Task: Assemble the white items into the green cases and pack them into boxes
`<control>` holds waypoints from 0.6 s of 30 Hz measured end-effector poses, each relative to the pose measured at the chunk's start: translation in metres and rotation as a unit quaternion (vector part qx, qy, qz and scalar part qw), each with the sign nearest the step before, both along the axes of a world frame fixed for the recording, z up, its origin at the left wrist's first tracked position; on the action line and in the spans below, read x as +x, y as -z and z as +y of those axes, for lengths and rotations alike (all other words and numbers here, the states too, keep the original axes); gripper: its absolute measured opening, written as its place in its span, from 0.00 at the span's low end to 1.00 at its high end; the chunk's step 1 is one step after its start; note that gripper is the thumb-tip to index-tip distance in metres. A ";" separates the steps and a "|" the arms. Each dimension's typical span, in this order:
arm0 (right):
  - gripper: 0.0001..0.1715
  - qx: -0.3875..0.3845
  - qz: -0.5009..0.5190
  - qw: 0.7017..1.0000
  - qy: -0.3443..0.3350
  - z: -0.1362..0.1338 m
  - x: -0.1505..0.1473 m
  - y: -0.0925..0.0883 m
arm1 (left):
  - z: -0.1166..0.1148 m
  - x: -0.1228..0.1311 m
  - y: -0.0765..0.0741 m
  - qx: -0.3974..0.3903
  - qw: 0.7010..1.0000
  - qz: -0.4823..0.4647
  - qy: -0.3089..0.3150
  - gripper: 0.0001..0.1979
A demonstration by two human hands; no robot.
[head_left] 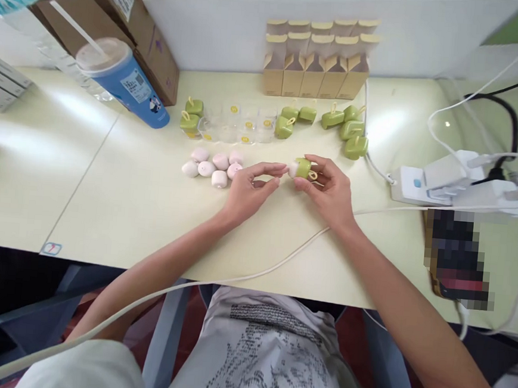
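My right hand (329,184) grips a small green case (303,168) with a yellow loop, between thumb and fingers. A pale pink rounded piece (292,168) sticks out of the case's left end. At that end is my left hand (254,188), its fingertips stretched toward the pink piece and seeming to touch it; thumb and fingers are apart. Several similar pale pink pieces (221,161) lie in a group to the left of my left hand. Beyond my hands stand more green cases with loops (352,129), around a row of clear plastic containers (233,123) with yellow stickers.
Open tan boxes (314,73) stand in rows against the back panel. At the left are a blue drink cup (126,85) with a straw and a brown carton (156,51). A power strip (414,185) and a phone (456,254) lie right; a white cable (252,275) crosses the table's front.
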State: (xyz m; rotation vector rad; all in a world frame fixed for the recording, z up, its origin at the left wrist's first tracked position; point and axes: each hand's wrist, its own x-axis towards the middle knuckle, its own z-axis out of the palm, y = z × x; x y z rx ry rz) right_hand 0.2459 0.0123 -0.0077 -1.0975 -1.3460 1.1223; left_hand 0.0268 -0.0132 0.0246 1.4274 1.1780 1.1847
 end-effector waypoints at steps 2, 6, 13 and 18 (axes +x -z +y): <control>0.45 -0.014 0.019 1.000 -0.014 0.001 0.000 -0.001 | 0.001 -0.001 0.003 0.012 1.000 0.000 -0.011 0.21; 0.46 -0.010 0.034 0.998 -0.058 -0.002 -0.004 -0.004 | 0.005 -0.004 0.010 -0.010 0.998 -0.048 0.048 0.35; 0.47 -0.020 0.023 0.999 -0.037 0.000 -0.001 -0.002 | 0.003 -0.007 0.005 -0.021 0.999 -0.037 0.029 0.27; 0.48 -0.019 0.035 0.997 -0.058 0.000 -0.001 -0.001 | 0.007 -0.008 0.009 0.012 0.998 -0.056 0.016 0.27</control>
